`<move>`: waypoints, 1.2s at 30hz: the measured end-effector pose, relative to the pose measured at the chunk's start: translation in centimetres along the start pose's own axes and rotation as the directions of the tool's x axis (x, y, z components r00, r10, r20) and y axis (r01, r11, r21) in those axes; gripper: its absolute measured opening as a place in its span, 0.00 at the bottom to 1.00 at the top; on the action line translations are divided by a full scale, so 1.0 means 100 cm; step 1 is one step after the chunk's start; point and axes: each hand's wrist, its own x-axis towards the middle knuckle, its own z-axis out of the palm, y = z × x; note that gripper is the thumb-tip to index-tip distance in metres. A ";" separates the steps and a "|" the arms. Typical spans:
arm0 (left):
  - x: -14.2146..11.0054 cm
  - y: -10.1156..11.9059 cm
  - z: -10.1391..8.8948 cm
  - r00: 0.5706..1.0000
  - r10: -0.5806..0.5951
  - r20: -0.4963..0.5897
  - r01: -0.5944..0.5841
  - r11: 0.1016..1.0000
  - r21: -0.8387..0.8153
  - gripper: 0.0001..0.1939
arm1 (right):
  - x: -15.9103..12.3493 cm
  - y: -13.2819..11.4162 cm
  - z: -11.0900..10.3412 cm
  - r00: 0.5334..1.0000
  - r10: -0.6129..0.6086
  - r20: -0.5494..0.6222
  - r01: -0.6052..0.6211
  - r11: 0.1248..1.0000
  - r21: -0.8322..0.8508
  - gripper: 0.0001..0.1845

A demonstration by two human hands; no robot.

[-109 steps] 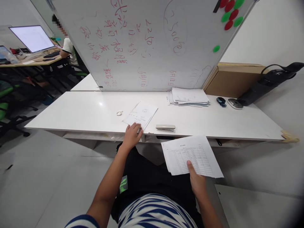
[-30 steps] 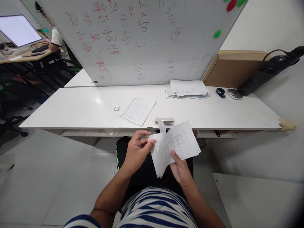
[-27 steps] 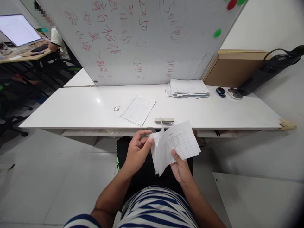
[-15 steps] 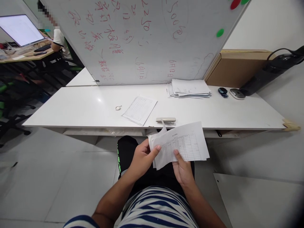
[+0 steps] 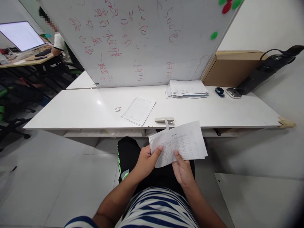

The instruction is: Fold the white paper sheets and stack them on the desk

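Note:
Above my lap I hold a thin stack of printed paper sheets (image 5: 185,142), the top one bearing a table. My left hand (image 5: 148,160) grips the stack's left edge, thumb on top and fingers hidden behind. Lower down, my right hand (image 5: 182,167) pinches the bottom edge, its thumb also on the print. A narrow pale strip (image 5: 167,124) sticks up behind the sheets, near the stapler (image 5: 164,120) at the desk's front edge. Further left on the desk lie more printed sheets (image 5: 139,110) and a small white curled object (image 5: 117,109).
A thicker paper pile (image 5: 187,88) sits by the leaning whiteboard (image 5: 133,44). Right of it are a small dark object (image 5: 219,91), a mouse (image 5: 233,93), a black bottle (image 5: 263,71) and a cardboard box (image 5: 232,69). A person (image 5: 60,46) sits at another desk, far left.
The left part of the held stack, loose and curled before, now lies flatter and more even. The pale strip has shifted slightly right. My view has moved a little; both hands keep their hold.

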 end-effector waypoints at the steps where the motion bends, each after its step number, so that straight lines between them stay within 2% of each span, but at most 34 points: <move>1: 0.000 0.000 0.000 1.000 0.011 -0.002 -0.011 1.000 0.010 0.18 | 0.001 0.000 -0.002 1.000 0.021 0.013 -0.021 0.999 0.027 0.34; 4: 0.001 0.004 -0.003 0.997 0.075 0.037 -0.078 0.993 0.084 0.18 | 0.011 0.000 -0.014 0.987 0.144 0.066 -0.151 0.983 0.108 0.24; 6: 0.003 0.010 -0.010 0.975 0.159 0.152 -0.182 0.972 0.150 0.16 | 0.020 -0.004 -0.028 0.972 0.221 0.084 -0.232 0.963 0.139 0.20; 7: 0.004 0.013 -0.014 0.952 0.211 0.224 -0.252 0.952 0.174 0.15 | 0.024 -0.007 -0.036 0.969 0.233 0.084 -0.243 0.959 0.143 0.19; 10: 0.009 0.022 -0.029 0.871 0.333 0.361 -0.421 0.885 0.199 0.13 | 0.032 -0.020 -0.057 0.985 0.157 0.072 -0.161 0.985 0.053 0.23; 12: 0.011 0.028 -0.037 0.867 0.357 0.349 -0.441 0.875 0.201 0.13 | 0.032 -0.031 -0.064 0.996 0.058 0.063 -0.050 0.991 -0.124 0.33; 14: 0.013 0.031 -0.042 0.895 0.329 0.299 -0.400 0.890 0.218 0.13 | 0.028 -0.041 -0.063 0.994 -0.045 0.102 0.076 0.943 -0.323 0.43; 16: 0.016 0.032 -0.045 0.932 0.284 0.226 -0.336 0.910 0.244 0.15 | 0.024 -0.051 -0.056 0.974 -0.103 0.201 0.187 0.867 -0.462 0.47; 19: 0.020 0.022 -0.051 0.969 0.227 0.100 -0.246 0.930 0.272 0.16 | 0.020 -0.061 -0.038 0.938 -0.067 0.339 0.276 0.738 -0.616 0.40; 21: 0.023 0.009 -0.058 0.980 0.198 -0.031 -0.180 0.937 0.299 0.17 | 0.024 -0.062 -0.026 0.929 -0.021 0.370 0.291 0.660 -0.693 0.32; 23: 0.023 -0.006 -0.067 0.963 0.161 -0.216 -0.087 0.945 0.314 0.19 | 0.036 -0.059 -0.014 0.908 0.043 0.416 0.302 0.621 -0.723 0.26; 25: 0.022 -0.019 -0.078 0.906 0.109 -0.409 0.003 0.965 0.264 0.22 | 0.057 -0.056 -0.004 0.874 -0.017 0.485 0.405 0.577 -0.709 0.26; 26: 0.020 -0.024 -0.083 0.864 0.076 -0.498 0.034 0.978 0.208 0.24 | 0.070 -0.056 0.000 0.843 -0.104 0.528 0.501 0.510 -0.699 0.26; 27: 0.017 -0.029 -0.088 0.815 0.037 -0.578 0.054 0.989 0.140 0.25 | 0.084 -0.056 0.003 0.795 -0.208 0.570 0.601 0.396 -0.694 0.26; 28: 0.014 -0.032 -0.093 0.763 -0.001 -0.647 0.061 0.996 0.070 0.26 | 0.099 -0.056 0.005 0.737 -0.285 0.613 0.674 0.239 -0.699 0.26; 29: 0.011 -0.035 -0.097 0.714 -0.038 -0.699 0.056 0.998 0.002 0.27 | 0.114 -0.058 0.007 0.687 -0.301 0.661 0.706 0.065 -0.705 0.26; 30: 0.007 -0.039 -0.101 0.672 -0.070 -0.737 0.037 0.997 -0.061 0.27 | 0.128 -0.059 0.008 0.662 -0.268 0.700 0.705 -0.096 -0.703 0.26; 31: 0.004 -0.042 -0.104 0.639 -0.094 -0.763 0.005 0.993 -0.118 0.27 | 0.141 -0.060 0.009 0.657 -0.203 0.726 0.689 -0.230 -0.687 0.26; 33: -0.002 -0.049 -0.110 0.601 -0.127 -0.789 -0.079 0.973 -0.217 0.26 | 0.163 -0.061 0.008 0.668 -0.041 0.743 0.667 -0.410 -0.622 0.22; 35: -0.007 -0.058 -0.113 0.577 -0.157 -0.801 -0.140 0.948 -0.287 0.24 | 0.180 -0.062 0.005 0.681 0.040 0.732 0.641 -0.517 -0.568 0.21; 36: -0.010 -0.062 -0.115 0.566 -0.176 -0.806 -0.147 0.940 -0.309 0.23 | 0.188 -0.064 0.002 0.691 0.034 0.722 0.615 -0.554 -0.562 0.21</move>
